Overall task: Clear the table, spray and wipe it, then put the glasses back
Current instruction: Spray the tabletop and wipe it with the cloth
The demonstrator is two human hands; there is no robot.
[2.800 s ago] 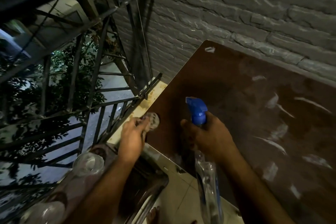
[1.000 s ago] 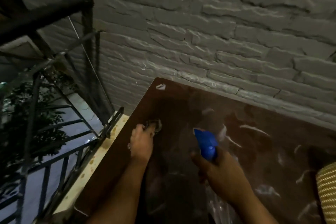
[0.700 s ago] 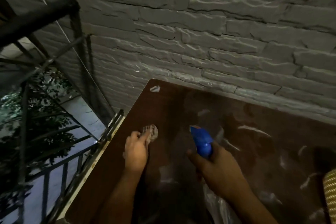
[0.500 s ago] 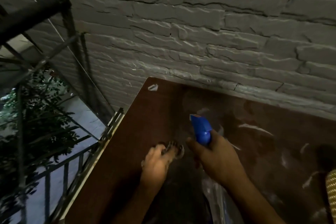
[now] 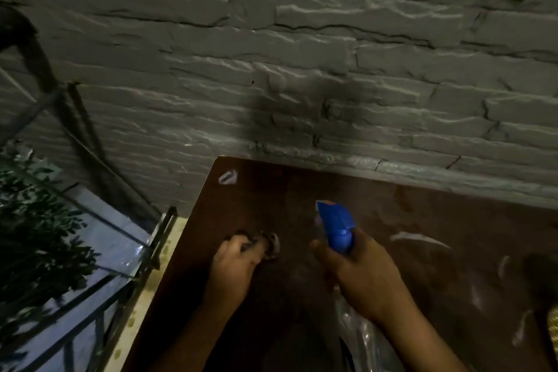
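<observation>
A dark brown table (image 5: 407, 220) stands against a grey stone wall, streaked with pale wet marks. My left hand (image 5: 232, 269) presses a small crumpled cloth (image 5: 270, 246) onto the tabletop near its left side. My right hand (image 5: 365, 278) grips a clear spray bottle with a blue trigger head (image 5: 336, 226), held above the table with the nozzle pointing away toward the wall. The bottle's clear body (image 5: 362, 338) runs down under my wrist. No glasses are in view.
The grey stone wall (image 5: 302, 69) closes the far side of the table. A dark metal railing (image 5: 90, 251) with foliage behind it runs along the left, beside a pale ledge (image 5: 151, 281). A woven yellowish object (image 5: 553, 329) shows at the right edge.
My left hand has slid the cloth from the table's left edge toward the middle, closer to the spray bottle. The view has turned away from the railing toward the wall.
</observation>
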